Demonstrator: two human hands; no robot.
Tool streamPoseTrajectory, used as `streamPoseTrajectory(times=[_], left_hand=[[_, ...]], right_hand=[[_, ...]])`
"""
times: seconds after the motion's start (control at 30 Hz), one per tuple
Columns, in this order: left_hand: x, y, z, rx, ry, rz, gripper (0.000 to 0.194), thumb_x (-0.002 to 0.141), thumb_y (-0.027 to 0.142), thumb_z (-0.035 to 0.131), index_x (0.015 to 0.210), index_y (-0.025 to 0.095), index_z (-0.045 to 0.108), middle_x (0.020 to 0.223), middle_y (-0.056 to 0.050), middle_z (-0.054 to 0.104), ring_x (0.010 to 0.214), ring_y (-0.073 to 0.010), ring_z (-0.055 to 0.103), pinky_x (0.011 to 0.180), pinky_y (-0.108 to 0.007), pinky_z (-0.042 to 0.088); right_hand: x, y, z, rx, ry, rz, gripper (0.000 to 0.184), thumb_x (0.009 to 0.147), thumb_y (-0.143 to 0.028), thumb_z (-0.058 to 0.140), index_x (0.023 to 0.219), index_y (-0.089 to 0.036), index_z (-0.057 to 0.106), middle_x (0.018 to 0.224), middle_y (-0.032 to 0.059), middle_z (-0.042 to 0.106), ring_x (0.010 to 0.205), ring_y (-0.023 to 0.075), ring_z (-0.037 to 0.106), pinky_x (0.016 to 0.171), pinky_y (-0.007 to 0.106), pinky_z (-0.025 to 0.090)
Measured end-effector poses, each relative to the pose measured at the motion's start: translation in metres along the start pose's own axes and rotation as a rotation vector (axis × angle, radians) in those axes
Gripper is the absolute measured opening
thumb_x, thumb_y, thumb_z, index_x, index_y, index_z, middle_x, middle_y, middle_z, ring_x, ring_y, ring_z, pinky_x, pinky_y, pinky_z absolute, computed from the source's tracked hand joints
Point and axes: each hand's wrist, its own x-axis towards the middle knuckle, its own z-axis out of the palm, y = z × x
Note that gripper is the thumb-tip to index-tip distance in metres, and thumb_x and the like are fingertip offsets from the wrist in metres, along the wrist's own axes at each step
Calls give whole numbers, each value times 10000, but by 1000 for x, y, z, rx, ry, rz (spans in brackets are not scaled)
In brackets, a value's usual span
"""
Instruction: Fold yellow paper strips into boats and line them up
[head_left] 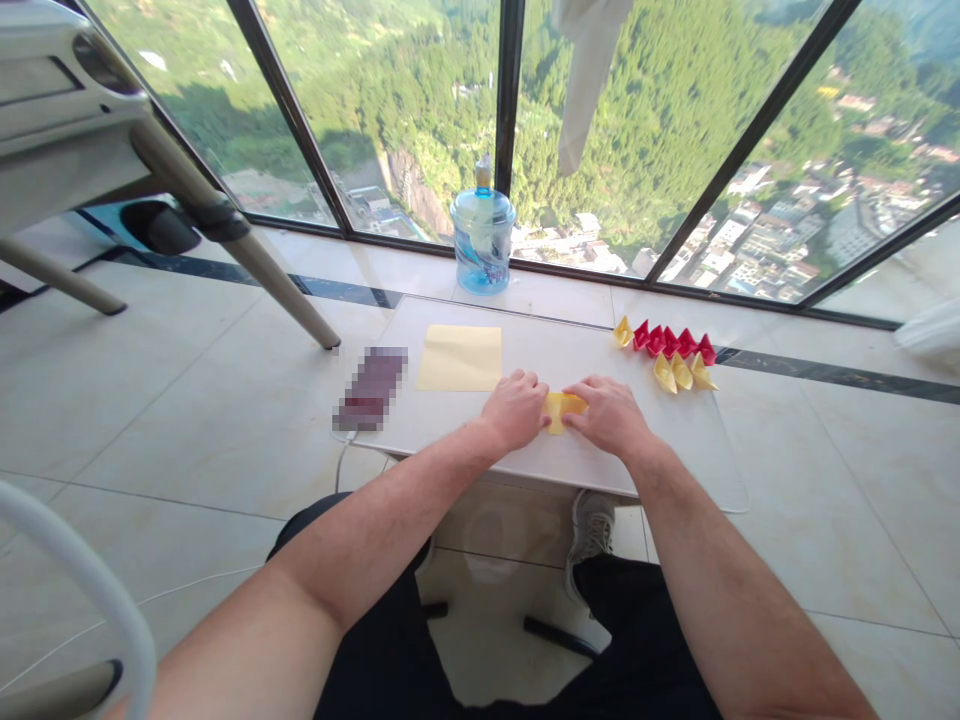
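A small piece of folded yellow paper (556, 408) is between my two hands, just above or on the low white table (450, 445). My left hand (516, 408) is closed on its left edge, thumb toward me. On the opposite edge, my right hand (606, 412) pinches the paper between thumb and fingers. Farther right stand folded paper boats: a row of several red ones (672, 342), a yellow one (623, 332) at the row's left end, and three yellow ones (681, 373) in front. Left of my hands lies a flat sheet of pale yellow paper (460, 358).
A blurred-out phone-like object (371, 388) with a white cable lies at the table's left end. Behind the table, a blue water jug (482, 240) stands by the window. A chair-like frame (247, 240) rises at the left. My shoe (592, 525) is under the table.
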Motion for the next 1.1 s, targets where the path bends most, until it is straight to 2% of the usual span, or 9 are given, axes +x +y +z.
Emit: streamPoseTrajectory(times=[0.23,0.47,0.67,0.87,1.1], left_hand=[[1,1,-1,-22,32,-8,329,799,361,700,1041,154,619,1104,-138,638,1072,-307,551,890,-421,471],[8,-6,3,-170,-17,-50,322,749,295,702,1039,187,613,1079,-91,662,1055,-266,579,933,-382,469],[16,-13,12,-263,-18,-36,218,812,187,572,998,166,682,1008,-80,706,1011,-235,612,956,-355,478],[13,-21,3,-244,-90,-45,198,795,149,556,921,189,703,958,-59,725,911,-212,649,844,-321,516],[9,-30,-2,-187,-122,-48,195,790,148,544,914,193,688,966,-56,731,902,-214,658,809,-310,510]], right_hand=[[0,2,4,60,60,-16,309,770,-327,705,1069,-250,711,1088,67,678,1073,264,563,944,385,375],[11,7,11,200,45,-32,70,786,-242,637,838,-221,680,852,27,697,898,211,573,840,317,406],[18,4,14,194,-11,-25,71,779,-257,634,830,-231,677,844,-2,706,829,181,595,793,304,369],[13,16,10,179,-34,-22,69,770,-282,660,815,-230,670,833,-7,705,802,168,597,751,290,362],[10,32,5,193,-46,12,70,779,-214,617,791,-234,683,795,-14,706,782,158,604,740,286,379]])
